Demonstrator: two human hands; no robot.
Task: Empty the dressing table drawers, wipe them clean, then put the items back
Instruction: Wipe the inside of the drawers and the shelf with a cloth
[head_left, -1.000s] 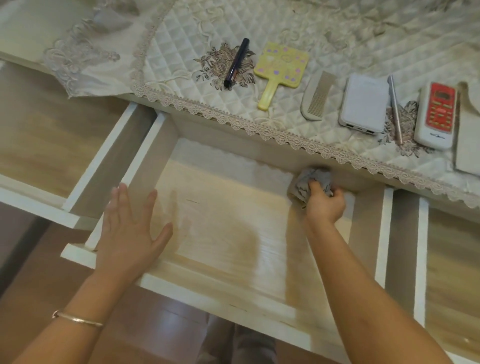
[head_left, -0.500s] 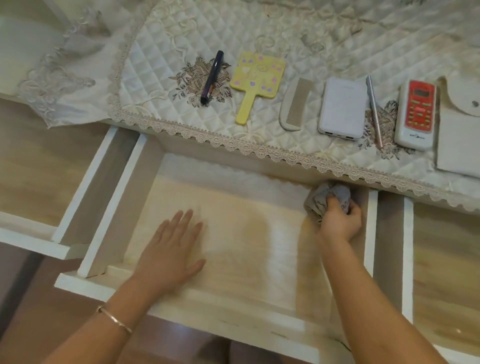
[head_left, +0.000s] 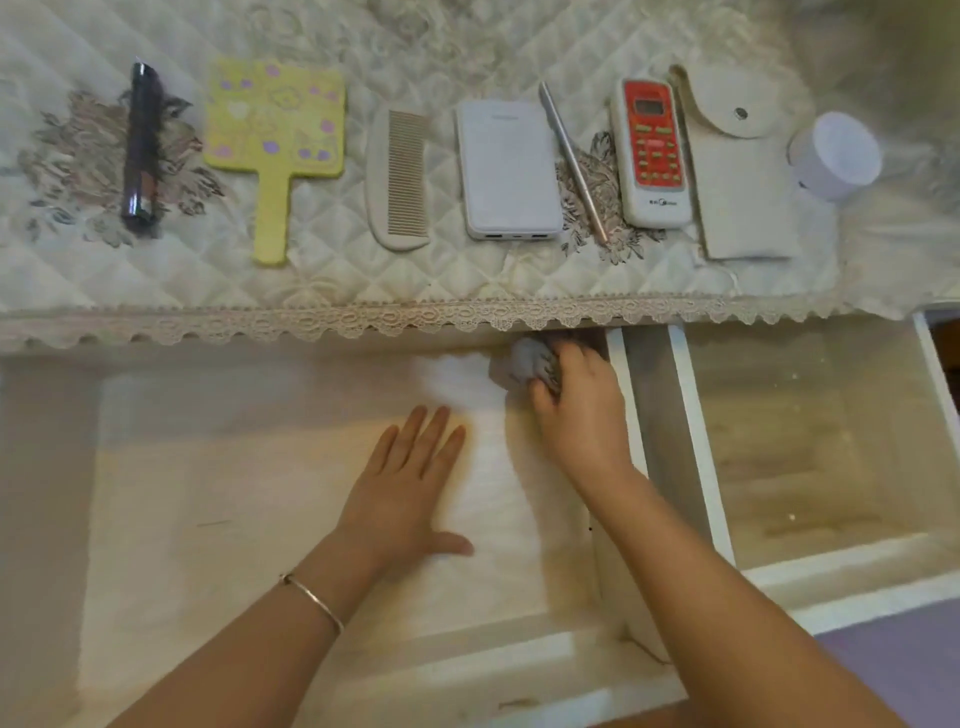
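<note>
Gripping one grey cloth (head_left: 524, 358), fingers of right hand (head_left: 576, 410) curled round it, pressed into far right corner of open drawer (head_left: 208, 493). Left hand (head_left: 405, 493) lay flat on drawer floor, fingers straight, one bracelet (head_left: 311, 603) on wrist. Second open drawer (head_left: 810, 441) just right of drawer. Beyond drawer, on quilted cover (head_left: 322, 270), eight single items: tube (head_left: 139, 145), mirror (head_left: 275, 124), comb (head_left: 400, 176), power bank (head_left: 506, 171), pen (head_left: 571, 156), remote (head_left: 649, 150), pouch (head_left: 737, 182), jar (head_left: 836, 156).

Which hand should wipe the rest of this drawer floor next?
Right. The right hand grips the grey cloth at the back right corner of the drawer; the left hand lies flat on its floor, holding nothing.
</note>
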